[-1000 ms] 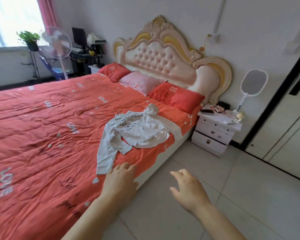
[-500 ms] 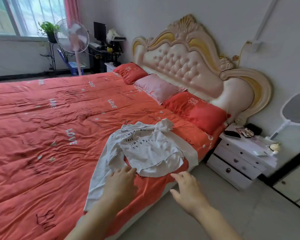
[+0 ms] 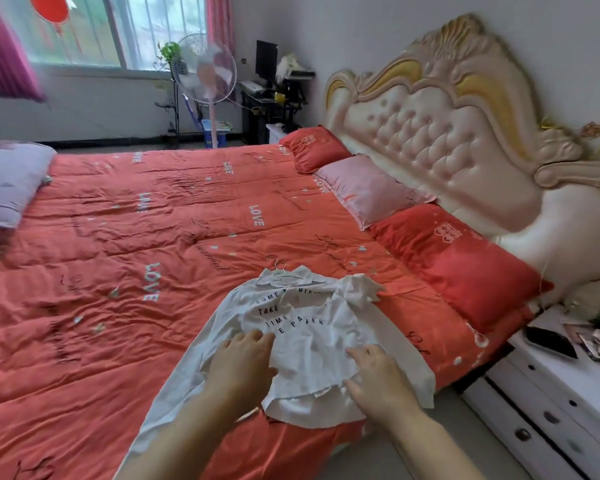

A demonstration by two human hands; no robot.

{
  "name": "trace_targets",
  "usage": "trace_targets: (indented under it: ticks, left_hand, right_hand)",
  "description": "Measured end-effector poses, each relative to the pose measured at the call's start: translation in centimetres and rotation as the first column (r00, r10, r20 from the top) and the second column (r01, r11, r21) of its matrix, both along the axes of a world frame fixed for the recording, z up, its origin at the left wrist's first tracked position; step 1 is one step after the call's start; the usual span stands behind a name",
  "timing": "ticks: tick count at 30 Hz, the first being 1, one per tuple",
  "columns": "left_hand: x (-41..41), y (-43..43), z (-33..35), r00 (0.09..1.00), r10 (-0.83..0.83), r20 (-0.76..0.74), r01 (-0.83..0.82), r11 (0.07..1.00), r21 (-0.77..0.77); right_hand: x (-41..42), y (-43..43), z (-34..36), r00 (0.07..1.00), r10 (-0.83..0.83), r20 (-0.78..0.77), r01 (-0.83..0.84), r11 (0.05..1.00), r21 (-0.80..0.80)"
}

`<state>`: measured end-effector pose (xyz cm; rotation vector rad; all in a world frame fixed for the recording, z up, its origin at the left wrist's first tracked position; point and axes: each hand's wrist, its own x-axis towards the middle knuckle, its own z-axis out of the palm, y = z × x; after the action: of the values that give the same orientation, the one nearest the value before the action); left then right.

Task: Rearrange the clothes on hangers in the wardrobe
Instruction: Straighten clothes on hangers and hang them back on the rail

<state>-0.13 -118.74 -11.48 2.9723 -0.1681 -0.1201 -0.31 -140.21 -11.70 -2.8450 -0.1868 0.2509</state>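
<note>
Bright window (image 3: 84,29) daylight; edges warped, slightly soft.

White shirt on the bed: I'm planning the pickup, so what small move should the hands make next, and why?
Probably grip the fabric and lift it. The left hand and right hand lie open on the lower part of the white shirt, which lies rumpled on the orange bedspread with its hanger hook showing at the collar.

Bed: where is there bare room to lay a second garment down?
Free: the wide quilt stretch between the white shirt and the lilac pillow at the far left. Crowded: the near edge, where left hand and right hand rest on the shirt, and the nightstand top with a phone and small clutter.
</note>
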Motion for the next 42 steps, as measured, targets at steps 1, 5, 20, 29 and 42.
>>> trace_targets:
  ticks: [1, 5, 20, 29, 42]
  left_hand:
    - [0.9, -0.9, 0.0, 1.000, 0.028, -0.008, -0.028, 1.000, -0.009]
    - [4.3, -3.8, 0.1, 0.993, 0.113, -0.028, -0.113, 0.993, -0.021]
    - [18.4, -4.6, -4.0, 0.969, 0.220, -0.112, -0.229, 0.971, -0.069]
    - [28.5, -2.3, -8.5, 0.940, 0.266, -0.213, -0.292, 0.951, -0.101]
    - [42.4, 0.7, -22.7, 0.827, 0.401, -0.394, -0.446, 0.895, -0.026]
  right_hand:
    - [1.5, -0.9, -0.1, 1.000, 0.028, 0.000, -0.028, 1.000, -0.005]
    - [6.7, -3.8, -0.1, 0.993, 0.116, -0.007, -0.116, 0.993, 0.000]
    - [23.8, -3.6, -3.0, 0.964, 0.239, -0.114, -0.244, 0.970, -0.026]
    - [34.4, 0.1, -6.9, 0.933, 0.285, -0.218, -0.293, 0.956, -0.004]
    - [52.2, 4.8, -24.4, 0.855, 0.370, -0.363, -0.390, 0.921, 0.020]
